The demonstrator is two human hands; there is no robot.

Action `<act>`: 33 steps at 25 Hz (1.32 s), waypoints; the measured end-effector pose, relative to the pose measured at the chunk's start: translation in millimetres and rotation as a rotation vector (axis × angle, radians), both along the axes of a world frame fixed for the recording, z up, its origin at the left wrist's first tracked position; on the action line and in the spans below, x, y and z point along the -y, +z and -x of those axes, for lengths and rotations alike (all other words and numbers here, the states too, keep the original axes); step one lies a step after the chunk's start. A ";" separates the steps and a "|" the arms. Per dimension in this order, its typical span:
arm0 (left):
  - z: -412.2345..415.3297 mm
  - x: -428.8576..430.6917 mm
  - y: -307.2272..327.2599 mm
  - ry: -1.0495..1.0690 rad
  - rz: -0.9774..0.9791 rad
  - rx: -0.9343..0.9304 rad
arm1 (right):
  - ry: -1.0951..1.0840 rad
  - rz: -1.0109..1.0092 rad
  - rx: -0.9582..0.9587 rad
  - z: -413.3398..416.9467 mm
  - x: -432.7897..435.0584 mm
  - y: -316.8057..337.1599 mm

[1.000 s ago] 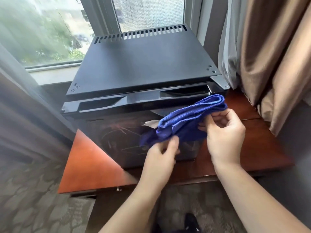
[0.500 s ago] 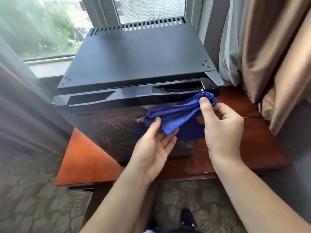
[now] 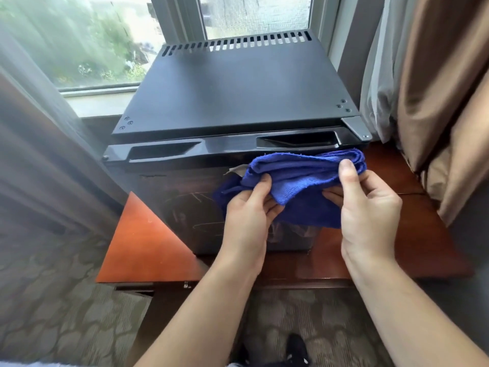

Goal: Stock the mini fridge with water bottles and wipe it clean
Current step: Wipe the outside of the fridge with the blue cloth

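Head view: both hands work the blue cloth (image 3: pixel 299 181) in front of the closed fridge (image 3: pixel 238 96) door. Left hand (image 3: pixel 248 207) pinches a fold, right hand (image 3: pixel 367 207) clamps the far end, thumb on top. Wiping step, I'd say; next, press the pad flat to the door.

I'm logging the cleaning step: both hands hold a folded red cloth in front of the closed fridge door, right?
Not quite: the cloth is blue, not red, as the head view shows. The rest stands: the left hand and right hand both hold it, folded, in front of the closed fridge door.
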State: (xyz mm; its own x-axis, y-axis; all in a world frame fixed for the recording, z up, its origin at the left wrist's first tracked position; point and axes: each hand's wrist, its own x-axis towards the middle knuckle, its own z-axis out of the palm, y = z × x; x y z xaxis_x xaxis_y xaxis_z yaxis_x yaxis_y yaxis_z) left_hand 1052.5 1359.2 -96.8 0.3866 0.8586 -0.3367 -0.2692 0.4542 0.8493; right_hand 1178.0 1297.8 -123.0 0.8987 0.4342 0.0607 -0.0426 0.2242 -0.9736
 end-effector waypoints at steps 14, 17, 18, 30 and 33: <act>139.3 -76.4 1.8 0.286 -0.151 -0.037 | 0.298 -0.020 0.003 135.2 -78.6 15.1; 161.3 -89.7 -2.6 0.335 -0.171 -0.045 | 0.375 0.047 0.079 155.2 -90.4 14.5; 164.8 -92.4 -5.0 0.342 -0.179 -0.064 | 0.387 0.066 0.091 158.6 -92.6 13.6; 102.6 -67.0 -24.7 0.094 -0.273 -0.183 | 0.164 0.067 0.059 94.7 -54.0 -11.2; 69.5 -51.9 -32.8 -0.005 -0.288 -0.194 | 0.070 0.063 0.054 62.8 -34.3 -15.0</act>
